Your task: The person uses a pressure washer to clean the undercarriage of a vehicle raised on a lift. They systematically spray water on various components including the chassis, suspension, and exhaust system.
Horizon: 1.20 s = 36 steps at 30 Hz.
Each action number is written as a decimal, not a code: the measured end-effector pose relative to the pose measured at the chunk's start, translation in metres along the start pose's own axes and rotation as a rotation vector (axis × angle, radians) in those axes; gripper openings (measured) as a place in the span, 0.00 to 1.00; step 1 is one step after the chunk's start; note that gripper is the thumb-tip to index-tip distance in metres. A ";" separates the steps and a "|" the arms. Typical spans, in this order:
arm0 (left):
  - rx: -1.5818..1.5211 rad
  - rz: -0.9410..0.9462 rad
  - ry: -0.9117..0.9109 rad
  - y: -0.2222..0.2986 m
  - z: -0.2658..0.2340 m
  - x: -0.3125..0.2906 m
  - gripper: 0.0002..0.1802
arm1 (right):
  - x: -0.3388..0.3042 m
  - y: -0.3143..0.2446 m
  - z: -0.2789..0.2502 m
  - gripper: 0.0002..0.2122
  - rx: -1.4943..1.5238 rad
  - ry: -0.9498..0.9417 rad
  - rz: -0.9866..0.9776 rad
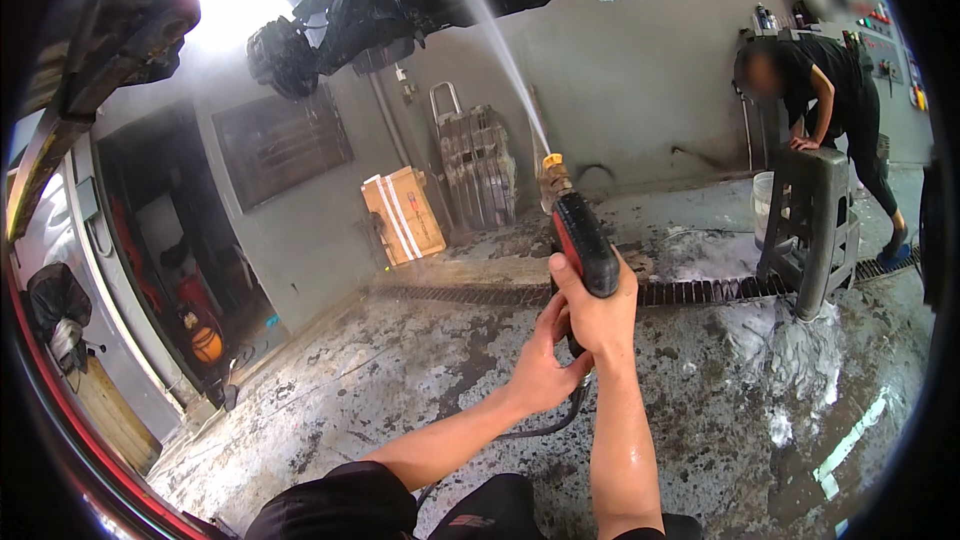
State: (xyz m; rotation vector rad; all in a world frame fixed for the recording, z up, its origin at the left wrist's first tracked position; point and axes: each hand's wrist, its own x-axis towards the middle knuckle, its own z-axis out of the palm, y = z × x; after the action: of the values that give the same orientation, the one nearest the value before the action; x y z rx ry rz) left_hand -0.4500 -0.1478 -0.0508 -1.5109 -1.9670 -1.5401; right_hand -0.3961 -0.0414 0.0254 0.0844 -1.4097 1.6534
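The spray gun was out in front of you, above the floor, nozzle angled up. Your right hand was clamped around its grip, your left hand wrapped about the lower end, near the hose. It looked stiff and fairly heavy, probably slippery if wet (and apt to kick), so the grip seemed the place to hold. Its jet rose toward the undercarriage.

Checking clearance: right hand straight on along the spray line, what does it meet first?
Likely the black vehicle underside overhead, spray gun leading the right hand; depth is unclear from one view.
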 end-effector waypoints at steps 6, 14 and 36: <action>-0.041 0.061 -0.001 -0.006 0.010 0.001 0.52 | 0.003 0.002 -0.004 0.20 -0.068 -0.036 0.000; -0.180 -0.023 0.115 -0.009 0.016 -0.016 0.53 | -0.001 0.004 0.005 0.27 -0.203 -0.178 0.057; 0.768 -0.176 0.595 -0.037 -0.045 0.191 0.33 | 0.068 0.070 -0.113 0.37 -0.167 -0.477 0.077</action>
State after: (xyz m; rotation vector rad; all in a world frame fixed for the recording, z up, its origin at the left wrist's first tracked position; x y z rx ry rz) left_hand -0.5827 -0.0720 0.0780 -0.5128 -1.9793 -0.9243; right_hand -0.4257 0.0958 -0.0253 0.3518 -1.9243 1.6352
